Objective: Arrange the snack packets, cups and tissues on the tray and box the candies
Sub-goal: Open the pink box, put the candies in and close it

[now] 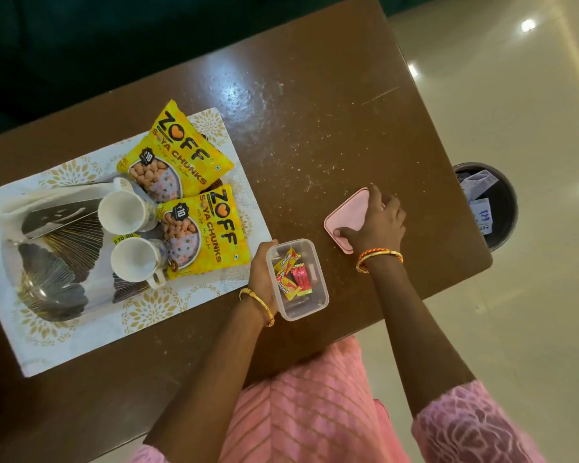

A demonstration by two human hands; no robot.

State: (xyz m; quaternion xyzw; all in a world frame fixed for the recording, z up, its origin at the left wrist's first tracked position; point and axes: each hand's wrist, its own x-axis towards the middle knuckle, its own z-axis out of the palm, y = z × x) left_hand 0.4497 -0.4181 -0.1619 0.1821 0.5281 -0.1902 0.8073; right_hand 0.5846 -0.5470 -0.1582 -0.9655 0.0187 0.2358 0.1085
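Head view: right hand (380,222) fingers (343,232) curl narrowly over the pink lid (346,213) near the tabletop's right edge, likely to lift it; left hand (263,274) fingers wrap the clear box (316,300), steadying it at the near edge. Inside lie wrapped candies (291,274). Packets (178,152) and cups (124,212) sit on the tray (64,342).

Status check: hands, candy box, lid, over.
Left hand steadying clear box, candies inside, uncovered. Right hand gripping pink lid on table. Path from lid to box unobstructed.
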